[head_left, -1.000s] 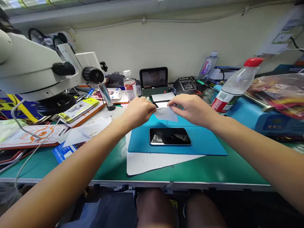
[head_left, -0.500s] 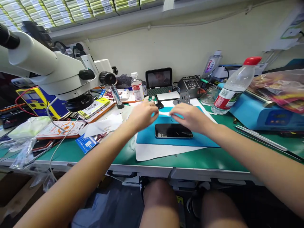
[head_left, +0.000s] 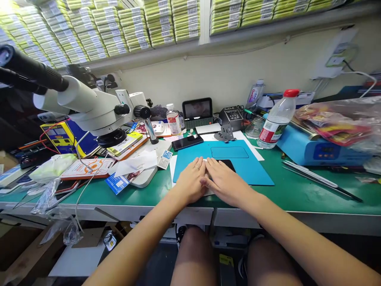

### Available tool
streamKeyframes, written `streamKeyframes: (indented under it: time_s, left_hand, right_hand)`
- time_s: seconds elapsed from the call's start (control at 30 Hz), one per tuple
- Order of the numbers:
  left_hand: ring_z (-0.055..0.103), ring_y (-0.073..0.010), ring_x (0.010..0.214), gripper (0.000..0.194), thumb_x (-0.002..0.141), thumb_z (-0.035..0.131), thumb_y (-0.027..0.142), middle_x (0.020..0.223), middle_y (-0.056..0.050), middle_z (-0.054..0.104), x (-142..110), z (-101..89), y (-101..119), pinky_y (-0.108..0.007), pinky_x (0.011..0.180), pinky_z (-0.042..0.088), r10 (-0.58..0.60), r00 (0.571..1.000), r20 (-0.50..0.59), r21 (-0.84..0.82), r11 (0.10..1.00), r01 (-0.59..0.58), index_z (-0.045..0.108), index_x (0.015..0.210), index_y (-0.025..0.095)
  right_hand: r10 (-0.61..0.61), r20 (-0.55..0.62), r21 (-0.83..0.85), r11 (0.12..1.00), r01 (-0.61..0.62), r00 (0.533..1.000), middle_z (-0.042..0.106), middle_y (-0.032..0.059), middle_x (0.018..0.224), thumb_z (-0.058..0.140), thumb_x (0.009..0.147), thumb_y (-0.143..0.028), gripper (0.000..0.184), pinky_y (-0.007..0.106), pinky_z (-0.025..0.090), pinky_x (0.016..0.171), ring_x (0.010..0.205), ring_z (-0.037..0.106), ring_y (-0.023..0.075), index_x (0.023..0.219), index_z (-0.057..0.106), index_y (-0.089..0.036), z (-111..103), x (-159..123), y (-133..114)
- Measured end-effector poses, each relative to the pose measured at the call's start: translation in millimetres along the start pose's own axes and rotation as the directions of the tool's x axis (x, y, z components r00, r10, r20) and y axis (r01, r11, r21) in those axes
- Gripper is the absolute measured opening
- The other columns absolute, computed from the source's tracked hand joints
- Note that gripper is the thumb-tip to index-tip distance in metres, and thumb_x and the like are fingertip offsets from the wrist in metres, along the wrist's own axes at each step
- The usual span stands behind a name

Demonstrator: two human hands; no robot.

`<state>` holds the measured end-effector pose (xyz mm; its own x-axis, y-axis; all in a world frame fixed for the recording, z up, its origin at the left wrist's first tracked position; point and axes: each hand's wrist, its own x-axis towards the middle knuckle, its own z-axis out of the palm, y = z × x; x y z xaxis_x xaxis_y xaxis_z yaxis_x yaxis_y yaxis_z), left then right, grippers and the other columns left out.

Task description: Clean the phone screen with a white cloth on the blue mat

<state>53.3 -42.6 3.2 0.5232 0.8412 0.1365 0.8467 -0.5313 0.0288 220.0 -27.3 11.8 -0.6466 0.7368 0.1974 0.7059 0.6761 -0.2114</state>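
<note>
Spreading across the view, the green bench (head_left: 297, 194) carries everything, and the blue mat (head_left: 238, 167) on it serves as landmark. Left of the mat and above it looms the white microscope (head_left: 89, 107); right of the mat stands a blue machine (head_left: 315, 149) with a red-capped bottle (head_left: 275, 119) beside it. Behind the mat sit a small screen (head_left: 197, 109) and a grey meter (head_left: 232, 115), and a dark phone (head_left: 187, 142) lies at the mat's far left corner. On the mat's near edge a second phone (head_left: 226, 163) lies almost wholly covered by the hands. Left hand (head_left: 190, 182) and right hand (head_left: 224, 180) rest side by side, touching, palms down, fingers stretched out flat and closed together; neither grips anything that can be seen, and whether a sheet lies under them I cannot tell. Judging by the posture, the step in hand looks like pressing or smoothing something flat onto that phone. A next move would call for even, light pressure from the middle outward, keeping the phone square on the mat.
</note>
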Motion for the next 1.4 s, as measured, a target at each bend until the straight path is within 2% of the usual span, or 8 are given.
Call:
streamKeyframes:
  time_s: [0.1,0.23,0.37,0.6,0.83,1.03,1.17,1.4]
  left_hand:
    - [0.021,-0.0301,0.154,0.059,0.101,0.032,0.033,0.163,-0.016,0.030,8,8.7,6,-0.048,0.125,0.026,-0.106,0.993,0.045,-0.036,0.993,0.108,0.032,0.154,0.007]
    - [0.020,-0.0298,0.154,0.063,0.103,0.023,0.037,0.165,-0.017,0.024,-3,14.1,20,-0.045,0.125,0.026,-0.231,0.973,0.022,-0.089,0.969,0.232,0.027,0.156,0.004]
    - [0.019,-0.0308,0.155,0.065,0.103,0.023,0.041,0.165,-0.017,0.023,-12,12.4,30,-0.047,0.126,0.023,-0.207,0.978,0.011,-0.088,0.974,0.207,0.027,0.157,0.005]
    - [0.019,-0.0313,0.154,0.068,0.099,0.033,0.040,0.165,-0.018,0.022,9,0.0,22,-0.046,0.127,0.021,-0.228,0.968,0.106,-0.116,0.964,0.239,0.026,0.157,0.004]
    - [0.015,-0.0313,0.155,0.068,0.101,0.027,0.042,0.166,-0.017,0.016,-9,5.9,43,-0.048,0.126,0.022,-0.215,0.974,0.066,-0.108,0.969,0.221,0.023,0.158,0.004]
    - [0.016,-0.0321,0.155,0.070,0.099,0.027,0.039,0.165,-0.020,0.020,19,-4.9,51,-0.045,0.128,0.016,-0.253,0.956,0.150,-0.122,0.955,0.272,0.023,0.157,-0.001]
    - [0.014,-0.0315,0.155,0.072,0.099,0.025,0.042,0.166,-0.020,0.018,24,-6.6,62,-0.046,0.128,0.014,-0.224,0.961,0.159,-0.114,0.963,0.244,0.021,0.158,0.000]
    - [0.016,-0.0300,0.155,0.070,0.097,0.026,0.037,0.165,-0.019,0.020,33,-9.2,69,-0.045,0.128,0.011,-0.195,0.966,0.170,-0.088,0.973,0.211,0.022,0.157,0.000]
  right_hand:
    - [0.083,0.084,0.007,0.996,-0.084,0.993,0.031,0.0257,0.159,0.009,0.096,-0.071,0.098,0.055,0.027,0.120,0.151,0.026,0.0350,0.154,0.029,0.005,4,4,-6]
    - [0.071,0.130,0.005,0.997,-0.072,0.989,0.026,0.0233,0.162,0.010,0.093,-0.076,0.101,0.052,0.021,0.123,0.152,0.021,0.0338,0.156,0.025,0.002,8,-8,-8]
    - [0.077,0.126,0.016,0.997,-0.080,0.989,0.025,0.0203,0.164,0.010,0.093,-0.076,0.099,0.051,0.019,0.124,0.153,0.019,0.0315,0.158,0.023,-0.002,11,-19,-7]
    - [0.115,0.154,0.034,0.992,-0.122,0.981,0.025,0.0222,0.163,0.002,0.094,-0.074,0.100,0.050,0.020,0.124,0.153,0.019,0.0309,0.157,0.023,0.001,1,-4,0]
    - [0.132,0.146,0.035,0.990,-0.139,0.980,0.019,0.0227,0.164,0.012,0.092,-0.078,0.104,0.051,0.016,0.125,0.154,0.014,0.0324,0.157,0.022,0.002,1,-32,-10]
    - [0.155,0.199,0.062,0.983,-0.170,0.968,0.020,0.0212,0.164,0.008,0.094,-0.076,0.099,0.050,0.016,0.124,0.153,0.017,0.0315,0.158,0.019,-0.001,-13,-24,11]
    - [0.157,0.196,0.057,0.984,-0.171,0.968,0.021,0.0216,0.164,0.014,0.092,-0.079,0.102,0.052,0.018,0.124,0.153,0.016,0.0320,0.158,0.021,-0.001,-17,-32,18]
    - [0.170,0.178,0.060,0.981,-0.183,0.969,0.024,0.0213,0.163,0.008,0.094,-0.076,0.097,0.055,0.020,0.123,0.153,0.019,0.0325,0.159,0.021,-0.005,-18,-36,26]
